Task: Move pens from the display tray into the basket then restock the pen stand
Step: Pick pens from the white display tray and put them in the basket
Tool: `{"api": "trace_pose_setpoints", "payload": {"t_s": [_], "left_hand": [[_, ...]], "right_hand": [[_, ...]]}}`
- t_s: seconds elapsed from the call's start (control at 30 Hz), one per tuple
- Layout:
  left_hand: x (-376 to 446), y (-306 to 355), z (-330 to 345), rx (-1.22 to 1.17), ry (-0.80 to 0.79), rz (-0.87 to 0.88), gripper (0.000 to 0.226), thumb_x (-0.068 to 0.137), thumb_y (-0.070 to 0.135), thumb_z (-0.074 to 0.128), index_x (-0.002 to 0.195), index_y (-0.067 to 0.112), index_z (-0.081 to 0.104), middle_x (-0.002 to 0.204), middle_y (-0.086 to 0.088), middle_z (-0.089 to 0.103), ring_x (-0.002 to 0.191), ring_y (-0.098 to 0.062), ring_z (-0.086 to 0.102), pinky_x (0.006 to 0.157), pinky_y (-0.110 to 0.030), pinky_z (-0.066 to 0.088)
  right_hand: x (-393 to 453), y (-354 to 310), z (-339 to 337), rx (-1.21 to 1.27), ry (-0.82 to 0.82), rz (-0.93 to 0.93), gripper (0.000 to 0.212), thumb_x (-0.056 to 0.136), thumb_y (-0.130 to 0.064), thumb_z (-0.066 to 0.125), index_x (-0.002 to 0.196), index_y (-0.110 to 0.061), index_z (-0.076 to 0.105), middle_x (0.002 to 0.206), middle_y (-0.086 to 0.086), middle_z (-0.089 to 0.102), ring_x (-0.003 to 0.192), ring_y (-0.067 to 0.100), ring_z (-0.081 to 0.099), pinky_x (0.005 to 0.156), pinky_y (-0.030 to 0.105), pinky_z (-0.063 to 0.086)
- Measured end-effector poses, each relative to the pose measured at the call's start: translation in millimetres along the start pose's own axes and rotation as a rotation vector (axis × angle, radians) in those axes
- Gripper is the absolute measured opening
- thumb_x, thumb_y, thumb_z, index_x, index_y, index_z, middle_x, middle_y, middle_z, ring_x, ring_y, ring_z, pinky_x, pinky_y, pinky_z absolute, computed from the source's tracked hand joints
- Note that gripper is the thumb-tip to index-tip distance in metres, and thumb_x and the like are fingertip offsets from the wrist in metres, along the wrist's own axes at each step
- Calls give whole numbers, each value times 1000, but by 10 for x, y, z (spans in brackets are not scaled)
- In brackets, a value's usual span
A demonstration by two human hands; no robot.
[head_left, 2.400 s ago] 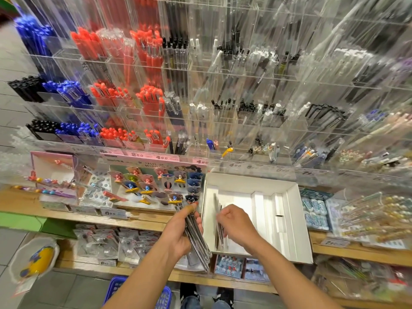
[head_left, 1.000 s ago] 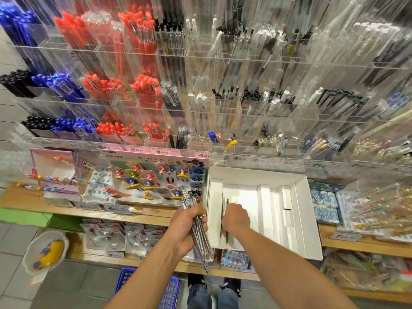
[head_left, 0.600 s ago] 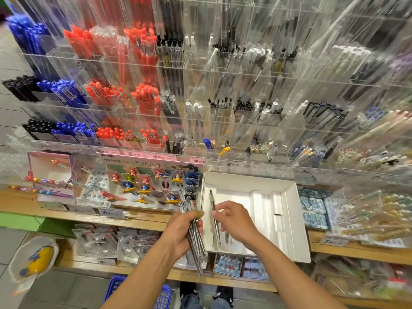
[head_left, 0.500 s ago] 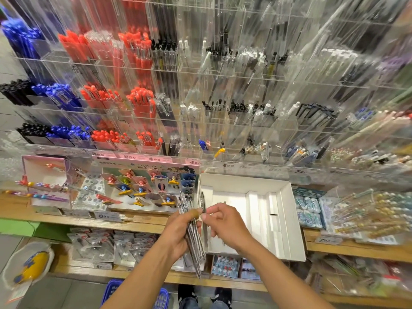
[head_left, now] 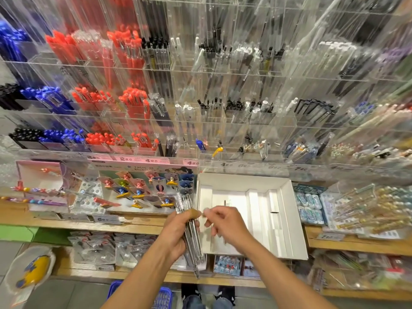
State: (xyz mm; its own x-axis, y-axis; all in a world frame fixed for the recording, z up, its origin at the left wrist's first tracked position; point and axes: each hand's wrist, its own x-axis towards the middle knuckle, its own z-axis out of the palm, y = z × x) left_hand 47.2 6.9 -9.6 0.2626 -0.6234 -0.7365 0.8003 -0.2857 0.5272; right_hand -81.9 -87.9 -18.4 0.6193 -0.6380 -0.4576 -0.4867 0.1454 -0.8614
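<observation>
My left hand grips a bundle of clear pens upright, just left of the white display tray. My right hand hovers over the tray's left compartment, its fingertips close to my left thumb. The fingers are loosely spread and I see nothing in them. One thin pen shows in the tray just beyond my right hand. The blue basket sits on the floor below my arms, mostly hidden. The clear acrylic pen stand fills the wall above.
Wooden shelves carry clip displays at left and boxed pens at right. Packets lie on the lower shelf. A white bag with a yellow item sits on the floor at left. My shoes stand beside the basket.
My right hand lifted a pen out of the tray and brought it to the bundle in my left hand. Its fingers have since come off the pen and spread.
</observation>
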Motion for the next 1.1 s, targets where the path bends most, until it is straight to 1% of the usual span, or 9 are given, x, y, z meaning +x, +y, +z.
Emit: {"api": "trace_pose_setpoints", "payload": {"t_s": [0.1, 0.2, 0.33, 0.43, 0.53, 0.63, 0.77, 0.9, 1.1], "left_hand": [[-11, 5, -48, -134, -42, -23, 41, 63, 3, 76, 100, 3, 59, 67, -7, 55, 52, -15, 53, 48, -26, 50], [-48, 10, -82, -276, -111, -48, 53, 59, 0, 78, 107, 7, 56, 73, -7, 58, 56, -16, 57, 51, -28, 53], [-62, 18, -75, -348, -140, -65, 43, 72, -2, 62, 112, 8, 52, 74, -6, 58, 58, -18, 55, 51, -30, 54], [-76, 20, -44, -332, -142, -64, 40, 75, -2, 59, 113, 9, 51, 75, -6, 58, 59, -18, 54, 52, -30, 54], [-89, 14, -34, -341, -126, -59, 39, 76, -3, 60, 113, 8, 53, 76, -7, 58, 61, -19, 55, 52, -31, 54], [-75, 8, -42, -333, -105, -46, 38, 76, -2, 60, 112, 7, 54, 78, -8, 59, 63, -20, 56, 53, -31, 55], [-59, -10, -40, -323, -112, -15, 32, 77, -2, 61, 108, 3, 55, 78, -13, 63, 66, -24, 63, 54, -34, 59], [-85, -44, 26, -344, -172, -71, 15, 79, -2, 61, 92, 2, 54, 87, -35, 67, 90, -48, 70, 71, -53, 60], [-45, -99, 25, -284, -110, -18, 20, 78, -2, 61, 95, 7, 52, 74, -16, 58, 68, -30, 63, 61, -42, 59]], "right_hand": [[366, 349, -120, -351, 225, 160, 15, 92, -20, 59, 85, -12, 70, 88, 6, 72, 77, 19, 68, 67, 29, 55], [579, 653, -51, -717, 142, 294, 14, 91, -15, 53, 78, -10, 51, 74, 4, 56, 65, 18, 55, 61, 31, 47], [711, 824, 33, -844, 153, 327, 13, 93, -12, 55, 106, -9, 52, 99, 5, 67, 89, 22, 66, 64, 27, 47], [750, 809, 65, -832, 108, 372, 10, 89, -1, 52, 94, -8, 57, 86, 3, 64, 85, 23, 67, 59, 25, 46], [691, 672, 50, -759, 69, 350, 21, 90, -9, 53, 70, -12, 51, 68, 0, 54, 65, 18, 59, 47, 22, 37], [502, 432, -18, -533, 85, 176, 17, 92, -22, 56, 86, -9, 65, 81, 0, 60, 69, 13, 57, 56, 22, 41], [39, 23, 13, -206, 53, -12, 15, 89, -34, 65, 103, -29, 67, 79, -13, 65, 65, 0, 62, 59, 15, 45], [-211, -196, 177, -209, 16, -71, 13, 83, -35, 73, 93, -27, 69, 72, -13, 64, 61, -3, 60, 61, 16, 48], [-269, -262, 216, -294, 47, -211, 9, 85, -30, 72, 90, -23, 76, 83, -12, 71, 66, -13, 55, 65, 3, 39]]}}
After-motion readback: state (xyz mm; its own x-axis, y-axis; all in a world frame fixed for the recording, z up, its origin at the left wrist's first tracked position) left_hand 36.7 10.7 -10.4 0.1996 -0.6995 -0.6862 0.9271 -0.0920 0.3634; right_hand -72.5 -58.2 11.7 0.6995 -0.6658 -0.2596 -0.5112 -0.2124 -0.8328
